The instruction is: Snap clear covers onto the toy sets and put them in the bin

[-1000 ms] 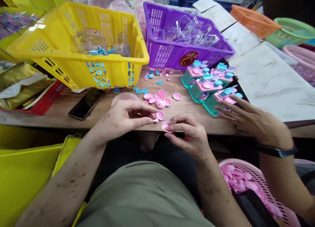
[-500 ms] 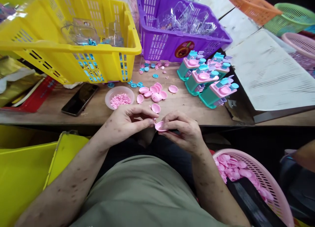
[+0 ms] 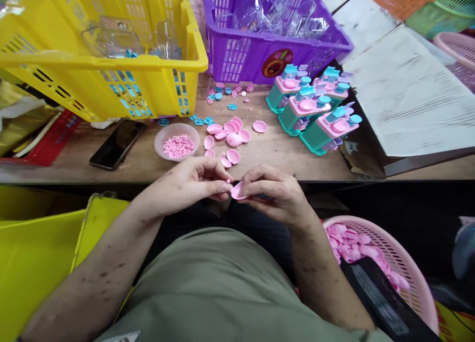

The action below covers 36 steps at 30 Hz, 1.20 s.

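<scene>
My right hand [image 3: 272, 193] is closed on a pink oval plastic shell [image 3: 238, 191], its hollow side tilted up, just past the table's front edge. My left hand [image 3: 196, 183] pinches a tiny pink piece [image 3: 228, 181] right beside the shell's left end. Whether that piece touches the shell I cannot tell. Beyond my hands, several similar pink shells [image 3: 233, 156] lie loose on the wooden table [image 3: 274, 156]. A round translucent bowl [image 3: 160, 149] full of small pink curly parts [image 3: 178, 146] stands ahead of my left hand.
A black phone [image 3: 117, 145] lies left of the bowl. Yellow [image 3: 148, 66] and purple [image 3: 237, 60] crates with clear plastic pieces stand behind. Teal-and-pink toy units [image 3: 309, 109] cluster at right, near a white-topped box [image 3: 404, 99]. A pink basket [image 3: 415, 263] of pink parts sits low right.
The view has shifted slightly. My fingertips stay together at the shell, whose hollow side now tilts a little more toward the left hand. A person's arm at the right edge has left view.
</scene>
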### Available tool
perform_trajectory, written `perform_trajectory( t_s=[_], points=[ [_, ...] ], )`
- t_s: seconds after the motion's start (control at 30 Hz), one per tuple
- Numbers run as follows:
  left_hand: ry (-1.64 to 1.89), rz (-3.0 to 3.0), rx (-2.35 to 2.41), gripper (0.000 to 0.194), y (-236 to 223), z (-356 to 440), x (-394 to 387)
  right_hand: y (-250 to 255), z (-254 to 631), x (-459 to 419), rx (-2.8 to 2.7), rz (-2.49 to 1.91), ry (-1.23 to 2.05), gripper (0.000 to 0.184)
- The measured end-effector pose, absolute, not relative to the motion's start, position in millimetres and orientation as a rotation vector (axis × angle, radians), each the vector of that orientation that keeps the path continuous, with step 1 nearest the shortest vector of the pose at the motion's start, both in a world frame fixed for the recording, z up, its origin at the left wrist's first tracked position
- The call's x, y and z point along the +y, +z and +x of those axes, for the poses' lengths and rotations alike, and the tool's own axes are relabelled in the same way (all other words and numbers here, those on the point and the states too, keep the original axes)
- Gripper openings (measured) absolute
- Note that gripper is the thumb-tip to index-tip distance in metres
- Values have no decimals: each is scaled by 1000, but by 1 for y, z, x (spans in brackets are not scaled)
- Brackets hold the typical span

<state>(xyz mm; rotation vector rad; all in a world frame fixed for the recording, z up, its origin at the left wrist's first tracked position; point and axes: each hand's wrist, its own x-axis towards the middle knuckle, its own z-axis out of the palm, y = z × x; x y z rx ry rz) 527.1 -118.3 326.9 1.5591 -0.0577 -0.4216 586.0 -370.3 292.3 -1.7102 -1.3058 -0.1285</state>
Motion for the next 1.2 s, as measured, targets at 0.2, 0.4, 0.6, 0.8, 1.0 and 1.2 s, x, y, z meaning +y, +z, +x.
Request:
perform_trajectory(
  t_s=[0.2,0.4,0.6,0.8,1.0,1.2],
  points=[
    [-454,1486,-29,24,327,527,-119,289,588,-372,-1290,-1660,-88,11],
    [-484,1514,-51,15,335,530,-116,288,591,-374,-1325,-1653,-77,13],
    [-482,1696,-122,5,340,533,-117,286,592,-375,-1343,-1662,-39,13],
    [-514,1762,-154,5,338,533,-118,284,594,-377,-1339,-1669,10,12],
    [-414,2125,-216,12,340,526,-116,282,594,-375,-1353,-1691,3,10],
    [-530,2130,-348,18,343,535,-117,284,587,-375,-1335,-1710,-54,13]
  ],
)
